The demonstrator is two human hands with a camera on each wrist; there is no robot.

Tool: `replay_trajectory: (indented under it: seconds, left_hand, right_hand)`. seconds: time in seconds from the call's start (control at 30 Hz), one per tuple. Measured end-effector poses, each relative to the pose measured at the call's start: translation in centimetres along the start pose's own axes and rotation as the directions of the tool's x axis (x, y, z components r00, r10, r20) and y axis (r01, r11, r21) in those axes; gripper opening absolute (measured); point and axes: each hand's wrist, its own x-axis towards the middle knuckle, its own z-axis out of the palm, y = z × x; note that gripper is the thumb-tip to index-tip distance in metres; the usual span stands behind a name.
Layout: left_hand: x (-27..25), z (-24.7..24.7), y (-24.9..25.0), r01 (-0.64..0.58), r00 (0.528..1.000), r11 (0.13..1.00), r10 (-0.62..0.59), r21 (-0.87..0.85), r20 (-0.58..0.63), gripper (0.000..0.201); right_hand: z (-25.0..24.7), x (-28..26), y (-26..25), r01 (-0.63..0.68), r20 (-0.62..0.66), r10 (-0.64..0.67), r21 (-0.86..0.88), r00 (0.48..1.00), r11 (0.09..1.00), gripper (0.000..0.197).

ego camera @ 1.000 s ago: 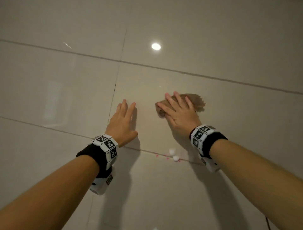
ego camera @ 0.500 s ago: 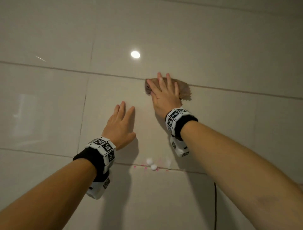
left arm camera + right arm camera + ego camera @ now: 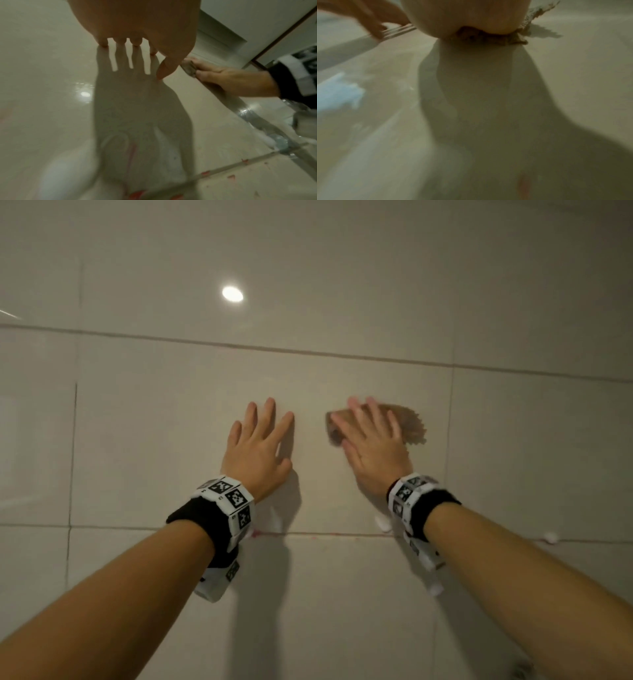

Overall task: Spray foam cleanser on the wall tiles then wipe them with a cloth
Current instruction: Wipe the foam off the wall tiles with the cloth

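Note:
Glossy beige wall tiles (image 3: 171, 440) fill the head view. My right hand (image 3: 371, 440) lies flat with straight fingers on a brown cloth (image 3: 409, 424), pressing it against the tile; the cloth (image 3: 493, 36) bunches under the palm in the right wrist view. My left hand (image 3: 258, 440) rests flat on the tile just left of it, fingers spread, holding nothing; its fingertips (image 3: 102, 43) touch the wall in the left wrist view. White foam blobs (image 3: 383, 525) cling near the lower grout line.
Grout lines (image 3: 308, 354) cross the wall above and below my hands, the lower one with pink stains (image 3: 260, 534). More foam (image 3: 549, 537) sits at the right. A ceiling light's reflection (image 3: 233, 293) shines above. A white door frame (image 3: 223, 27) stands at the wall's end.
My right hand has slid the cloth down from the upper grout line and to the right. The left hand stays flat on the tile. The view has shifted left.

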Motion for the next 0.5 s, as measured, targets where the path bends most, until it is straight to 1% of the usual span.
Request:
replay_trajectory:
  seconds: [0.07,0.1,0.13,0.17,0.2,0.27,0.33,0.37,0.43,0.5]
  left_hand:
    - [0.3,0.2,1.5,0.007,1.0,1.0,-0.007,0.011,0.021,0.076]
    - [0.5,0.3,2.1,0.009,1.0,1.0,-0.009,0.012,0.018,0.073]
    - [0.6,0.5,2.7,0.01,1.0,1.0,-0.01,0.012,0.011,0.071]
    - [0.6,0.7,3.3,0.012,1.0,1.0,-0.012,0.015,0.006,0.069]
    - [0.6,0.9,3.9,0.015,1.0,1.0,-0.015,0.02,0.002,0.069]
    - [0.6,1.3,5.2,0.016,1.0,0.999,-0.016,0.036,0.005,0.071]
    - [0.7,1.5,6.3,0.02,1.0,0.998,-0.021,0.051,0.022,0.074]
    - [0.9,1.6,6.8,0.024,0.999,0.998,-0.025,0.059,0.029,0.074]
    - [1.3,1.7,7.9,0.035,0.999,0.997,-0.037,0.067,0.037,0.072]
    - [1.8,1.8,9.2,0.036,0.999,0.997,-0.038,0.065,0.034,0.07]
  right_hand:
    - [-1.2,1.4,1.9,-0.174,-0.02,0.175,0.062,0.984,0.983,0.053]
    - [-1.3,1.5,2.1,-0.235,-0.039,0.239,0.082,0.97,0.968,0.054]
    - [-1.3,1.1,1.8,-0.266,-0.05,0.272,0.095,0.961,0.959,0.054]
    - [-1.0,0.2,1.3,-0.264,-0.056,0.271,0.108,0.961,0.958,0.054]
    - [-0.5,-1.0,0.6,-0.236,-0.045,0.242,0.118,0.969,0.965,0.055]
    - [0.2,-4.0,0.4,-0.147,0.0,0.148,0.104,0.989,0.984,0.055]
    - [0.2,-5.2,2.2,-0.074,0.04,0.072,0.058,0.997,0.996,0.054]
    - [-0.2,-4.9,3.5,-0.054,0.037,0.052,0.05,0.998,0.997,0.054]
    - [-1.1,-3.4,5.9,-0.07,0.019,0.069,0.059,0.997,0.996,0.053]
    - [-2.1,-1.3,8.2,-0.13,-0.011,0.131,0.089,0.991,0.988,0.053]
